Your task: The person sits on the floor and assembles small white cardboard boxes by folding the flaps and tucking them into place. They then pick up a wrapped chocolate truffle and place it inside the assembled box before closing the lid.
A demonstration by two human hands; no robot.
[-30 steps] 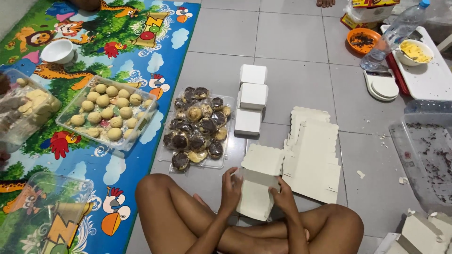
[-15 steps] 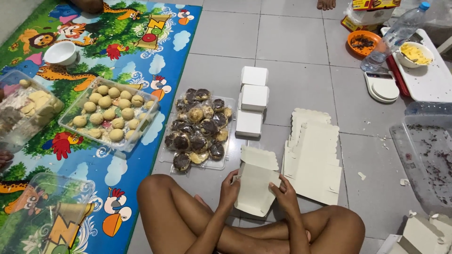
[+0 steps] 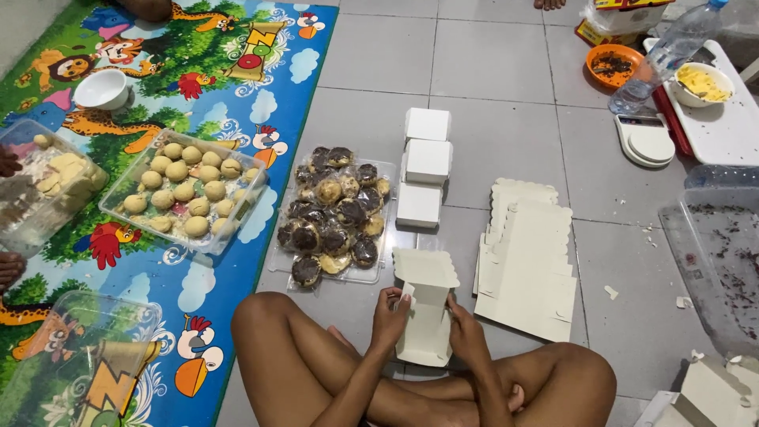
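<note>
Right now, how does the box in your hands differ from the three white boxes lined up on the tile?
The box in the hands is half-formed, its scalloped lid standing open; the three white boxes are closed. The left hand and right hand grip the first at its sides; the three sit untouched in a row beside the tray of dark-topped pastries. Both are white cardboard, seemingly the same type.

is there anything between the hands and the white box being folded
Nothing visible. The left hand and the right hand already grip the white paper box at its two sides, directly on the card. The tray of chocolate-topped pastries lies apart, beyond it.
</note>
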